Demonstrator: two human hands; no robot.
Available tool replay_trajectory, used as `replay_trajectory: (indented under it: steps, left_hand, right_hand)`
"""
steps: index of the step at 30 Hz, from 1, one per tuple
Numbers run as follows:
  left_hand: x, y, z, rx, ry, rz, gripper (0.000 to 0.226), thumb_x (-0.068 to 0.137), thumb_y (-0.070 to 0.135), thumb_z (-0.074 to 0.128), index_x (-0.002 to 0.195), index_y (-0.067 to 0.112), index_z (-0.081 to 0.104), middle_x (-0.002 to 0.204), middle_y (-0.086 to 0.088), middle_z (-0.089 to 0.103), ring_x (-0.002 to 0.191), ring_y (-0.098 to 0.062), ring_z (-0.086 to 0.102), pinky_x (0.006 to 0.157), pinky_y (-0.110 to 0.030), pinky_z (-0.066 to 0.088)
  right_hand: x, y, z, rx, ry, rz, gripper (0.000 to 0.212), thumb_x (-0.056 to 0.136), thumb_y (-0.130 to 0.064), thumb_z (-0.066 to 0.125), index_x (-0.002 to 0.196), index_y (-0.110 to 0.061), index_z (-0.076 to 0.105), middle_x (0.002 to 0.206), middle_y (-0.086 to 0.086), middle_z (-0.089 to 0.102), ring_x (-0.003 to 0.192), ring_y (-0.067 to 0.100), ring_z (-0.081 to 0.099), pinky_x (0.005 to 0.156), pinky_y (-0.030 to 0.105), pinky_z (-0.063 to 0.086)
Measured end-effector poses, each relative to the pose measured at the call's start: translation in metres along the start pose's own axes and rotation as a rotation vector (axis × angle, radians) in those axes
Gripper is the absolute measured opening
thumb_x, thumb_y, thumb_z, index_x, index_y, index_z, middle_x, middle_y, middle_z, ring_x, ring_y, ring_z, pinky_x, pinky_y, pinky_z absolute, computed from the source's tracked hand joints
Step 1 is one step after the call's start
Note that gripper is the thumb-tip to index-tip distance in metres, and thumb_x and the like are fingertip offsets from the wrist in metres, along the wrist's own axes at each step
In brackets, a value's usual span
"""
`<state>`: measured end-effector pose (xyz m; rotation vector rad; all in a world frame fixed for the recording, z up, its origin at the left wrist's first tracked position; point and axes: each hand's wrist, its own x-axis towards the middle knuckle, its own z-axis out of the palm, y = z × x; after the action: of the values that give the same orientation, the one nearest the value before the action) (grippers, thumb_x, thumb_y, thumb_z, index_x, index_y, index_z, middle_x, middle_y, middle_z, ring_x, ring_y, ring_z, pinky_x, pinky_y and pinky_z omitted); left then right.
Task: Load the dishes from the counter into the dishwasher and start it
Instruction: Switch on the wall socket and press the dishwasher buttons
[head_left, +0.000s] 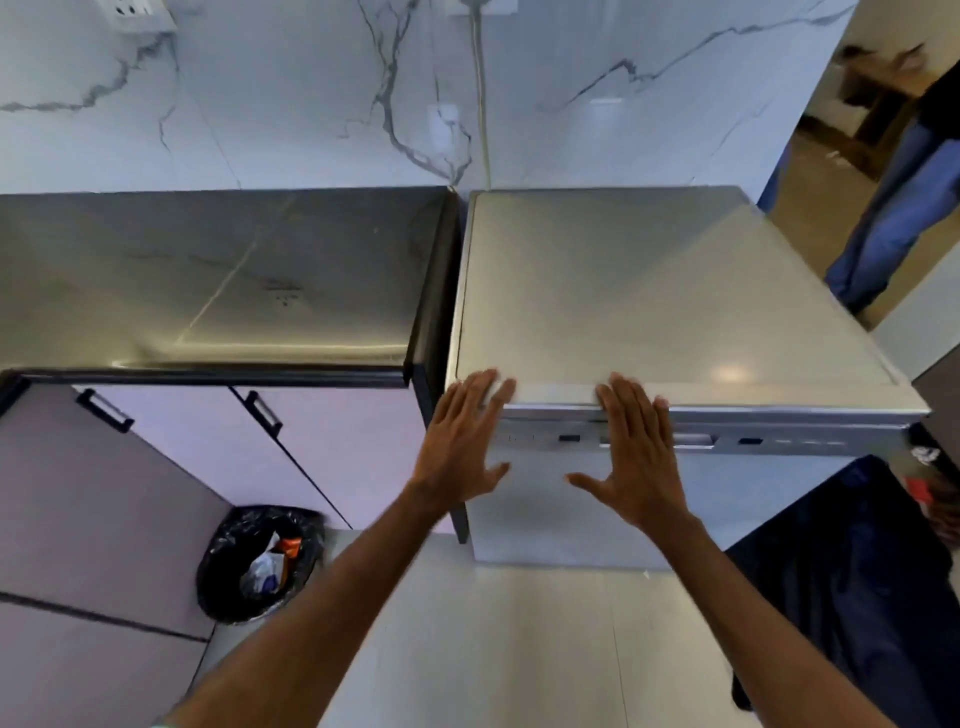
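Both hands are up at the silver dishwasher, its door closed, standing just right of the dark counter. Left hand is flat, fingers straight, holding nothing, fingertips at the top front edge. Right hand is the same, spread over the control strip. Touching or not, can't tell. On the floor to the left, a black-lined bin holds crumpled wrappers.

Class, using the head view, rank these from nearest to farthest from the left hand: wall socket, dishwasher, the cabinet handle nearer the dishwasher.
1. Dishwasher, at the left hand's fingertips.
2. Cabinet handle, just leftward, lower.
3. Wall socket, far upper left.
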<state>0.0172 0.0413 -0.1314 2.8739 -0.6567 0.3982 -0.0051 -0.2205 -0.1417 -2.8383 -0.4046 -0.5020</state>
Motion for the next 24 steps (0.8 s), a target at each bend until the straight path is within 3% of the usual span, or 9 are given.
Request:
replay_trajectory:
  steps: [3, 10, 16, 20, 24]
  left_hand:
    - [-0.002, -0.007, 0.016, 0.041, 0.113, 0.032, 0.116, 0.071, 0.061, 0.076, 0.161, 0.023, 0.013, 0.168, -0.007, 0.011, 0.155, -0.025, 0.006, 0.124, -0.048, 0.015]
    - [0.004, -0.019, 0.053, 0.017, 0.471, 0.117, 0.098, 0.070, 0.066, 0.074, 0.151, 0.020, 0.042, 0.155, -0.009, 0.038, 0.146, -0.028, 0.031, 0.117, -0.057, 0.022]
    - [0.004, -0.025, 0.070, 0.052, 0.554, 0.171, 0.104, 0.066, 0.065, 0.075, 0.151, 0.022, 0.034, 0.151, -0.005, 0.035, 0.141, -0.025, 0.030, 0.117, -0.053, 0.027]
    - [-0.001, -0.033, 0.068, 0.039, 0.561, 0.214, 0.099, 0.070, 0.051, 0.078, 0.153, 0.023, 0.031, 0.152, -0.003, 0.034, 0.142, -0.024, 0.027, 0.120, -0.036, 0.025]
    - [-0.002, -0.029, 0.065, -0.005, 0.543, 0.212, 0.091, 0.074, 0.041, 0.077, 0.152, 0.022, 0.032, 0.151, -0.003, 0.034, 0.142, -0.023, 0.027, 0.116, -0.036, 0.028]
  right_hand:
    - [0.004, 0.000, 0.021, 0.007, 0.176, 0.002, 0.122, 0.064, -0.077, 0.074, 0.154, -0.008, 0.031, 0.164, 0.012, 0.023, 0.154, 0.031, 0.015, 0.123, 0.056, 0.012]
    - [0.014, 0.012, 0.064, 0.057, 0.495, -0.058, 0.112, 0.060, -0.070, 0.082, 0.145, -0.008, 0.041, 0.152, 0.013, 0.038, 0.147, 0.031, 0.029, 0.123, 0.056, 0.013]
    - [0.018, 0.027, 0.085, 0.071, 0.670, -0.168, 0.116, 0.061, -0.078, 0.077, 0.144, -0.007, 0.041, 0.149, 0.013, 0.042, 0.146, 0.031, 0.032, 0.123, 0.056, 0.011]
    - [0.019, 0.030, 0.088, 0.089, 0.731, -0.221, 0.113, 0.062, -0.082, 0.074, 0.142, -0.008, 0.043, 0.145, 0.011, 0.045, 0.144, 0.030, 0.034, 0.124, 0.053, 0.011]
    - [0.018, 0.028, 0.086, 0.116, 0.719, -0.207, 0.112, 0.061, -0.080, 0.076, 0.142, -0.010, 0.042, 0.145, 0.010, 0.044, 0.144, 0.029, 0.033, 0.123, 0.056, 0.014]
